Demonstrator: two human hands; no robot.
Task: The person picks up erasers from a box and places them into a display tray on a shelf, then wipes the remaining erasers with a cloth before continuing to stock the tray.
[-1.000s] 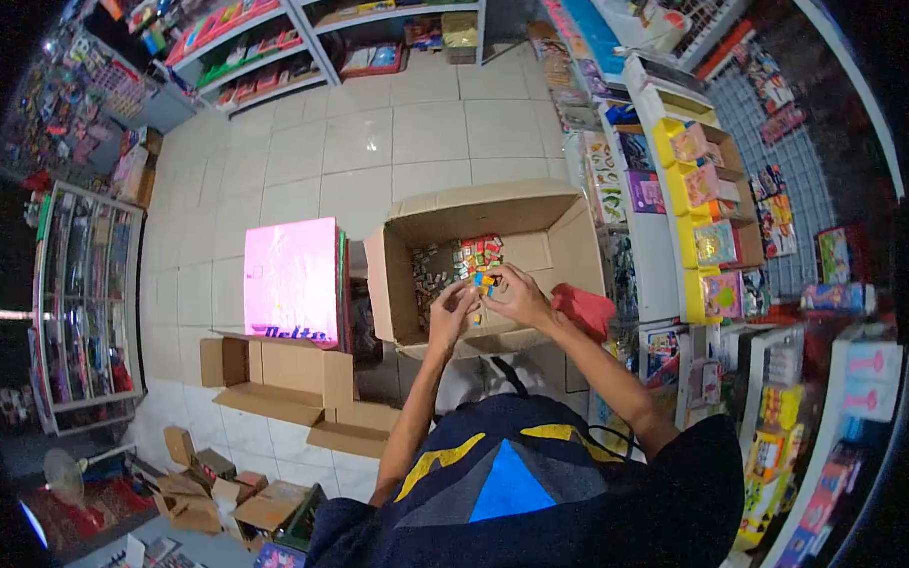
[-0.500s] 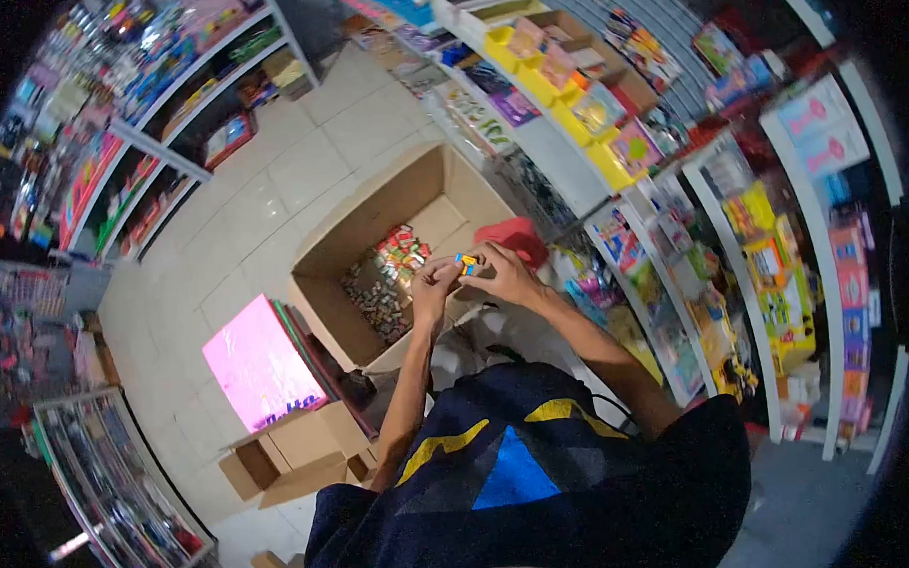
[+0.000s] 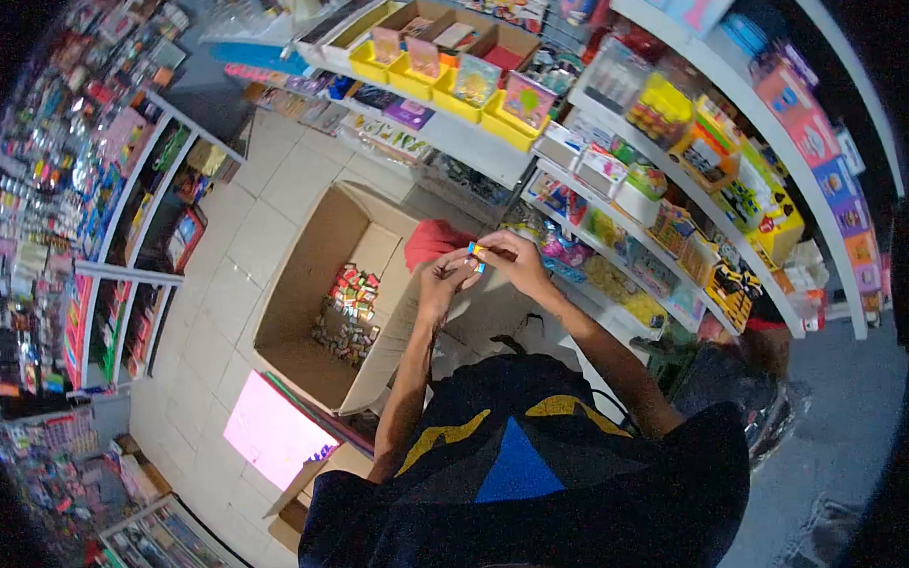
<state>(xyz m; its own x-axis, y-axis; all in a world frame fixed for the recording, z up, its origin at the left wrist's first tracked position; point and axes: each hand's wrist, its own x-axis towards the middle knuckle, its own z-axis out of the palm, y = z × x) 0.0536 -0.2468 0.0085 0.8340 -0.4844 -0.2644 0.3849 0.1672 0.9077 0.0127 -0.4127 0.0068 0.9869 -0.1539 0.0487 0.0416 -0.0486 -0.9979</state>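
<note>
Between my two hands is a small blue, yellow and orange packet, too small to tell its kind. My left hand pinches it from the left, fingers closed. From the right, the thumb and fingers of my right hand are closed on it too. Just left of my hands stands a large open cardboard box. On its floor lie many small red, green and white pieces and duller small pieces nearer me. A red cloth hangs at the box's right edge, close behind my left hand.
Shelves with yellow bins run along the back, and more stocked shelves stand on my right. A pink flat package lies left of the box, beside a smaller open carton. Packed racks line the left side.
My view has turned to the right, so the box and shelves appear shifted left. Both hands still hold the small packet, which now shows at a different angle.
</note>
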